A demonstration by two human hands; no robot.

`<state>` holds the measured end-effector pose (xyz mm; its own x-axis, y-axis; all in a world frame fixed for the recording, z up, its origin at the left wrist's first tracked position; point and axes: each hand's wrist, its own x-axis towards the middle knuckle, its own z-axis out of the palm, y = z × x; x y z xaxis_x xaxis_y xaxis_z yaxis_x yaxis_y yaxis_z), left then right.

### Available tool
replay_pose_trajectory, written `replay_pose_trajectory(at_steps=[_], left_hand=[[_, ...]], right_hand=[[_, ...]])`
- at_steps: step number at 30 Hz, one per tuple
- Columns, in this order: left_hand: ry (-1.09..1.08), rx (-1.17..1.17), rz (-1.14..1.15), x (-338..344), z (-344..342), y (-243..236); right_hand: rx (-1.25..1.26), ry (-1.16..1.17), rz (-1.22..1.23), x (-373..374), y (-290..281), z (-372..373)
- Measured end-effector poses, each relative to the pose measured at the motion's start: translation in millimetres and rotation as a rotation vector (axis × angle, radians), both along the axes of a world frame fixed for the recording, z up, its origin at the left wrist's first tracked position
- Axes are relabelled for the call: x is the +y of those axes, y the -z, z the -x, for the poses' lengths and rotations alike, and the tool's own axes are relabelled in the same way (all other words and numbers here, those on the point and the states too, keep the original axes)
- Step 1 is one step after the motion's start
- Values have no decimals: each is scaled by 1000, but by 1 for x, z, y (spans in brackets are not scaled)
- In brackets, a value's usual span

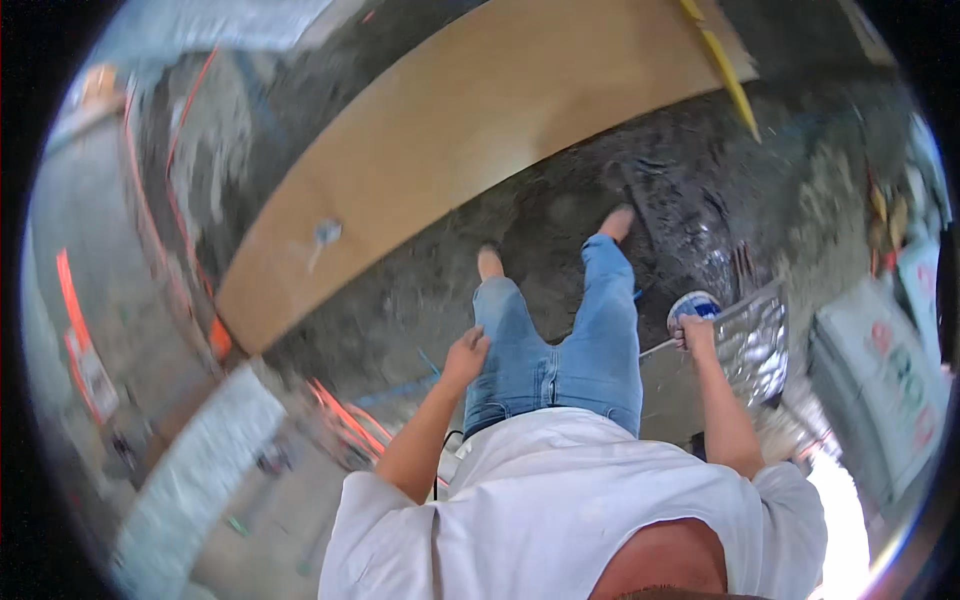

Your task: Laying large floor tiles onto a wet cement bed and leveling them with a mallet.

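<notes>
My right hand [693,335] is closed on a round blue-and-white container [702,304], held out to the right of my leg. Its contents cannot be made out. By my left thigh hangs my left hand [467,356], fingers curled in; whatever they may hold is hidden. Ahead of my feet a long tan board [440,130] lies across the dark, rough floor [570,215]. On the board's left part sits a small bluish-white item [327,233], too small to name.
A yellow strip [735,85] crosses the board's far right end. Shiny silver sheeting [755,340] lies beside my right arm, with stacked pale bags [880,375] farther right. Orange lines [345,415] and a long silvery strip [205,475] lie at the left.
</notes>
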<state>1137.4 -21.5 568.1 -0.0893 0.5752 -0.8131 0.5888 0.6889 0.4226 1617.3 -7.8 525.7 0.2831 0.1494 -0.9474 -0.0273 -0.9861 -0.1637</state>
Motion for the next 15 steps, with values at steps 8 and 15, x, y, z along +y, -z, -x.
replay_pose_trajectory(at_steps=[8, 15], left_hand=[[-115, 199, 22, -65, 61, 93], [-574, 511, -121, -35, 295, 301]], right_hand=[[9, -641, -84, 64, 113, 132], [203, -553, -29, -5, 196, 333]])
